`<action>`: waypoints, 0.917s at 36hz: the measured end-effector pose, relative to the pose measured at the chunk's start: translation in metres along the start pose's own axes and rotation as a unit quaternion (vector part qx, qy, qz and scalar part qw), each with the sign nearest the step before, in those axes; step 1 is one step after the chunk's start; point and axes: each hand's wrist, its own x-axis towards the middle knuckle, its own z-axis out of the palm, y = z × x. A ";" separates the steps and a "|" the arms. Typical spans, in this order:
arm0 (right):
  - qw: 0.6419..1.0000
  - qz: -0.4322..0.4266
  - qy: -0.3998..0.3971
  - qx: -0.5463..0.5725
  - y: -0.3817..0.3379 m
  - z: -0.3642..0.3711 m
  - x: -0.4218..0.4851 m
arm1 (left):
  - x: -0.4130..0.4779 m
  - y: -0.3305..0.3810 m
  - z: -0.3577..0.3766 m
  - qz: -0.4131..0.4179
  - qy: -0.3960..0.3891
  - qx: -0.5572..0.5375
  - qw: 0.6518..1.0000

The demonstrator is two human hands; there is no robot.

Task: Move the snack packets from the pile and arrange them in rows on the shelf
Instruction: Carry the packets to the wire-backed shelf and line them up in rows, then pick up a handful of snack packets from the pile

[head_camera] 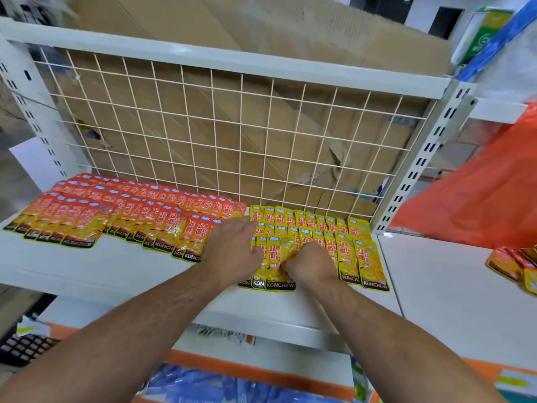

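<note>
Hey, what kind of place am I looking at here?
Likely a small shop mid-stocking: white slotted shelving uprights, a wire grid back panel, and rows of identical snack packets on the shelf.

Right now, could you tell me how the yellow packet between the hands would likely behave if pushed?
The yellow packet looks thin and flat, so probably light and floppy. Its glossy film would likely slide on the smooth shelf. It overlaps neighbouring packets, which may shift.

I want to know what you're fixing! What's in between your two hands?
A yellow packet in the front row lies between the left hand and the right hand. The head view shows it, on the white shelf.
</note>
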 end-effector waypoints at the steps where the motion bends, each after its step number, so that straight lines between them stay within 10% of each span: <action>1: 1.000 -0.002 0.003 -0.013 -0.001 -0.001 -0.002 | -0.001 0.001 0.000 0.001 0.000 -0.002 1.000; 23: 0.949 -0.174 0.124 -0.231 0.019 -0.001 -0.021 | 0.001 0.023 0.000 0.069 -0.073 0.066 0.993; 33: 0.959 -0.069 0.136 -0.238 0.106 -0.036 -0.057 | 0.001 0.107 0.022 0.204 -0.137 0.065 0.967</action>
